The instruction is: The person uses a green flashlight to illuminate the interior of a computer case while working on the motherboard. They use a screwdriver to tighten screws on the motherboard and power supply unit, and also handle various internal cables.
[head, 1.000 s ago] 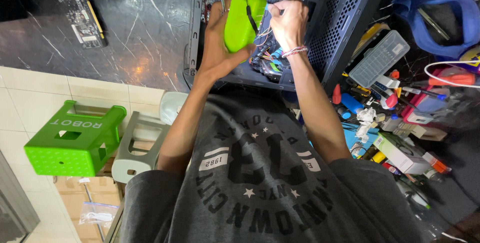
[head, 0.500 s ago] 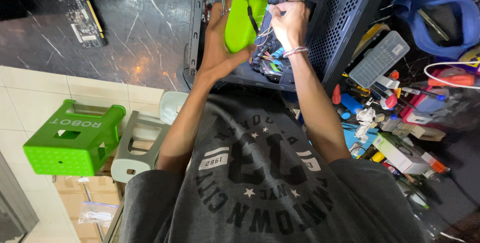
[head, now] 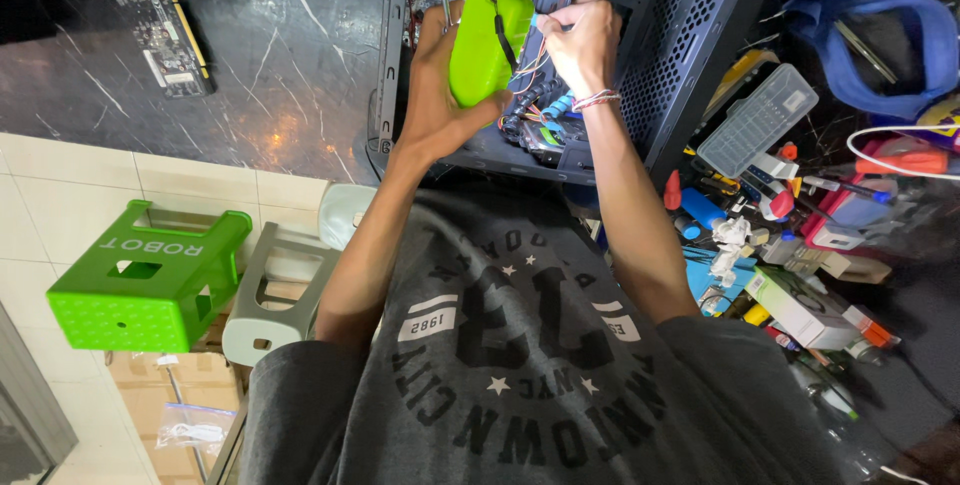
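Left hand [head: 440,95] is wrapped around a bright green rectangular plastic device [head: 488,40], palm under it, fingers closed on its near edge; a thin black lead runs down the device's face. The device is held up against the open side of a dark blue perforated-metal computer case [head: 690,25], which lies on a black marble-pattern tabletop [head: 260,65].

Right hand [head: 582,40] is closed into a fist just beside the green device, pinching something small and pale at the thumb side. Can't tell what it is, too small. There's a thin beaded bracelet on that wrist. Below both hands a bundle of coloured wires and connectors [head: 540,115] hangs inside the case.

Around it:
- flat dark graphics card with a bare circuit board [head: 160,20] lies on the tabletop, well apart to the left of the case
- clear ribbed plastic parts box [head: 757,120] right of the case, resting on a clutter of small tools and packets
- blue fabric bag [head: 870,40] at the far right
- white-and-green cardboard box [head: 800,307] near the right elbow
- bright green plastic step stool [head: 140,280] on the pale tiled floor, with a grey plastic stool [head: 275,295] touching its right side
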